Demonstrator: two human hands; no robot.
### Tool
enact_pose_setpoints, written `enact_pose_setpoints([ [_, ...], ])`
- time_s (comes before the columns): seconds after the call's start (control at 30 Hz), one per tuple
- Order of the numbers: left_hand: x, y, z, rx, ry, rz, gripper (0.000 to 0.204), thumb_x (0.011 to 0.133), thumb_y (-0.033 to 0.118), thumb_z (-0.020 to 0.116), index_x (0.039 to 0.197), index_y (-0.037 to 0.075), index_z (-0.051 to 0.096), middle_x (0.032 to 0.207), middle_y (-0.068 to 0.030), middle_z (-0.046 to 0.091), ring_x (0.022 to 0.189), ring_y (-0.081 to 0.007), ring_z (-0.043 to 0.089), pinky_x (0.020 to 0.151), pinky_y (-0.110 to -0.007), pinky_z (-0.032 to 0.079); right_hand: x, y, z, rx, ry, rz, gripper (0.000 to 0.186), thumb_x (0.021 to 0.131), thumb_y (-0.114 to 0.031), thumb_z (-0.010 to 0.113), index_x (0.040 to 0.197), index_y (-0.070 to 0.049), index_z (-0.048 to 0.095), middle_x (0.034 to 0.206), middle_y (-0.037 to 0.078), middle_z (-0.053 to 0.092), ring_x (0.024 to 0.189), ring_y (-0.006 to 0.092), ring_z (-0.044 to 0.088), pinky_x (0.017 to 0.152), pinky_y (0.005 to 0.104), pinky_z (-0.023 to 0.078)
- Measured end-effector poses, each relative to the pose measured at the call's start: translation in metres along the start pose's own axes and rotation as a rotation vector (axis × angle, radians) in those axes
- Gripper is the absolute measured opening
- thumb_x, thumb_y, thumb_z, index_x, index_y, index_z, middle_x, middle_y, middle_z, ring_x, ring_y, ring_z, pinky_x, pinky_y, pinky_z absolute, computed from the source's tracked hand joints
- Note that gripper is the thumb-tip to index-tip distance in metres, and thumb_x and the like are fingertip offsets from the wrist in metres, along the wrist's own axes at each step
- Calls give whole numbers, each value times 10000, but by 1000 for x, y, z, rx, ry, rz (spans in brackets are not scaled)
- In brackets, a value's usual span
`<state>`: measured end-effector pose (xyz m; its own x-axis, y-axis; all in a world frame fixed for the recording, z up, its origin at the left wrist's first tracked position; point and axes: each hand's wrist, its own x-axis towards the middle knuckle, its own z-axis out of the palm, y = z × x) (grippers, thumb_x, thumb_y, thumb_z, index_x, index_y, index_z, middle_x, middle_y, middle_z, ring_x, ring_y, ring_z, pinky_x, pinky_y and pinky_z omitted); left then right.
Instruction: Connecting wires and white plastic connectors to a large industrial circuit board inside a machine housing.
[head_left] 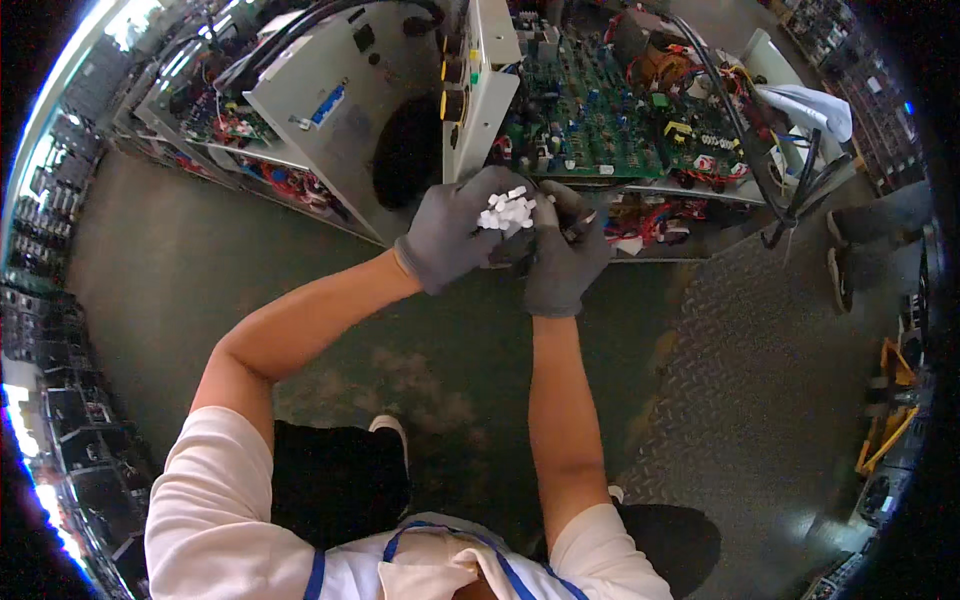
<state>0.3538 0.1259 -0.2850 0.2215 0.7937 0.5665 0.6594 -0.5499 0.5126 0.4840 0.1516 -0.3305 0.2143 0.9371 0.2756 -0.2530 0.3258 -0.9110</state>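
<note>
My left hand (445,238), in a grey glove, is cupped around a pile of small white pieces (506,210), like plastic connectors. My right hand (565,260), also gloved, is beside it with curled fingers close to the pile; what it grips is too small to make out. Both hands are in front of an open metal equipment chassis, near a large green circuit board (590,110) and bundles of coloured wires (660,222). A pale metal bracket (478,125) with yellow-ringed parts rises just above my left hand.
Another open housing (310,165) stands at upper left. Black cables (770,200) hang over the chassis at right, near a white sheet (805,108). Another person's legs and shoes (840,270) are at the right edge, with a yellow frame (890,420) below. Diamond-plate flooring (720,370) lies at right.
</note>
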Motion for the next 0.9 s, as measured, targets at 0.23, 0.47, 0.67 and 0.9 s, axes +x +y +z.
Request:
enact_pose_setpoints([
  [0.23, -9, -6, 7, -274, 72, -172, 445, 740, -13, 602, 1163, 54, 481, 959, -153, 645, 909, -334, 650, 753, -350, 519, 2, -3, -4, -102, -104, -78, 180, 802, -110, 687, 969, -44, 681, 885, 40, 667, 778, 102, 588, 678, 263, 473],
  [0.47, -14, -16, 12, -433, 93, -237, 443, 745, -32, 601, 1166, 43, 485, 971, -135, 645, 926, -260, 658, 775, -339, 510, 2, -9, -3, -178, -158, -189, 190, 795, -95, 693, 978, -46, 681, 821, 48, 676, 693, 98, 598, 623, 248, 479],
  [0.67, -12, -14, 8, -486, 86, -197, 414, 776, -31, 628, 1161, 45, 496, 984, -99, 645, 904, -171, 637, 788, -312, 501, 6, 4, -4, -184, -201, -242, 193, 776, -92, 698, 965, -52, 686, 813, 55, 678, 663, 110, 594, 600, 251, 472],
  [0.9, -8, -6, 7, -491, 134, -226, 353, 814, 24, 652, 1138, 34, 513, 961, -80, 640, 879, -128, 610, 786, -284, 494, 9, 6, -7, -191, -262, -282, 196, 785, -131, 685, 968, -61, 683, 776, 75, 668, 664, 139, 610, 611, 272, 481],
])
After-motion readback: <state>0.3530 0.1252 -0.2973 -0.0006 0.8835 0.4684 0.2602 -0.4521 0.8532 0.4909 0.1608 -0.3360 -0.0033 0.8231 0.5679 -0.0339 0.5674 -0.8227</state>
